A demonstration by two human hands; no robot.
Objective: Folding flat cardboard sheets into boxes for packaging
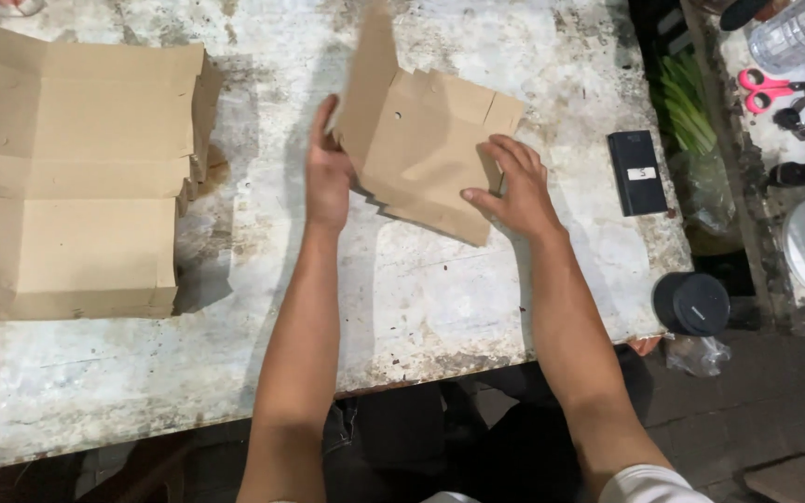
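Fingers of our left hand [328,177] stand straight against the raised flap of one brown cardboard blank [421,149], while our right hand [511,186] lies spread and flat on it, pressing it onto the worn white tabletop [421,298]. At far left we see one stack of flat cardboard blanks [81,177]. Right of the blank lies one black rectangular box [636,172]; one round black lid [691,304] sits off the tabletop's corner, and one pair of pink scissors [768,88] lies farther right.
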